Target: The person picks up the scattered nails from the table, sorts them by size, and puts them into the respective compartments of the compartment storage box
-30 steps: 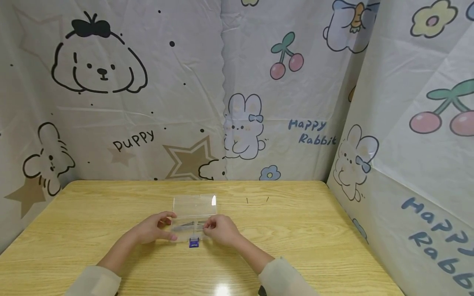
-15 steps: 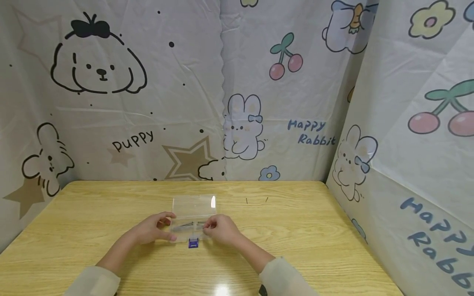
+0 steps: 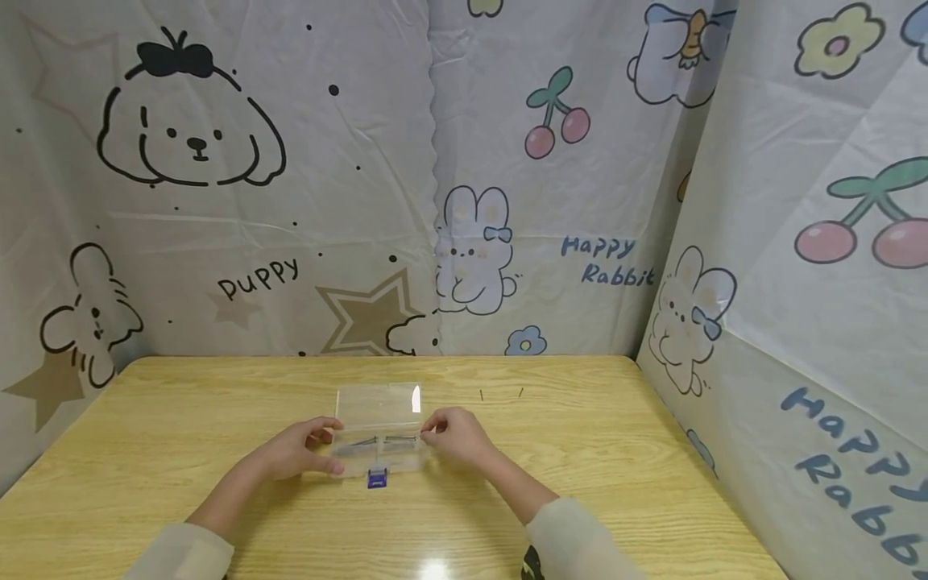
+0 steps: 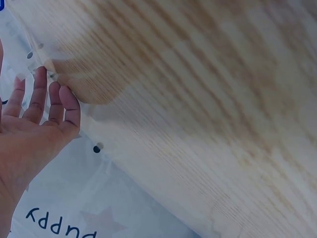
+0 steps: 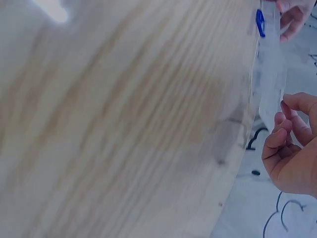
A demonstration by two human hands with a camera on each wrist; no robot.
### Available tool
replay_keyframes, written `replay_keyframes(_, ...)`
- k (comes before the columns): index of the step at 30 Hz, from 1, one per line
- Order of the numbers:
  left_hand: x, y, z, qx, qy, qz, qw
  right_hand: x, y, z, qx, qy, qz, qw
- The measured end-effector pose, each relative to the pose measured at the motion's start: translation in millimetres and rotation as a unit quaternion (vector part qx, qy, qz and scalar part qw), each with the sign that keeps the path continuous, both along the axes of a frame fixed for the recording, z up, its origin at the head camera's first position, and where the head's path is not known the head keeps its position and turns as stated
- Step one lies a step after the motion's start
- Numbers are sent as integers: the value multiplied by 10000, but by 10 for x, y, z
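A clear plastic box [image 3: 397, 466] lies on the table with its lid [image 3: 378, 404] folded back and its blue latch [image 3: 377, 478] toward me. My left hand [image 3: 300, 448] grips its left side, thumb at the near corner and fingers at the hinge side. Thin dark rods lie inside, one group [image 3: 360, 442] left of the divider and another [image 3: 401, 439] to the right. At the box's right edge, my right hand [image 3: 458, 435] has thumb and index fingertips together; I cannot tell whether a thin rod is between them. The right wrist view shows this hand [image 5: 297, 148] with its other fingers curled.
Two short thin dark rods, one on the left [image 3: 482, 395] and one on the right [image 3: 520, 392], lie apart behind the right hand. The wooden table [image 3: 616, 483] ends at a printed cloth backdrop [image 3: 348, 201], which also runs along the right side.
My right hand has drawn out of the right compartment to the box's right edge, uncovering the rods there. My left hand stays at the box's left side.
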State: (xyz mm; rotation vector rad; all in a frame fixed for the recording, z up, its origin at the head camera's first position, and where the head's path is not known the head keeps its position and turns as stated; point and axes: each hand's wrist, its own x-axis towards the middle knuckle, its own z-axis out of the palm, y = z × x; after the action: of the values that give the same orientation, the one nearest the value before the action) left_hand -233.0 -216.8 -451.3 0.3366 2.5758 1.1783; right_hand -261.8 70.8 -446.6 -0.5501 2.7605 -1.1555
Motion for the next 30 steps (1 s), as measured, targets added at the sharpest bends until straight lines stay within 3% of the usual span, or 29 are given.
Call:
replay_keyframes(19,-1,-15,-17,85,-20,-38,10000,-289,775,34,56,41,-1149,9934)
replay_keyframes(30,-9,-4,-7,121,8,-111,9999,-423,1155,54,-176,-49,-1929,9811)
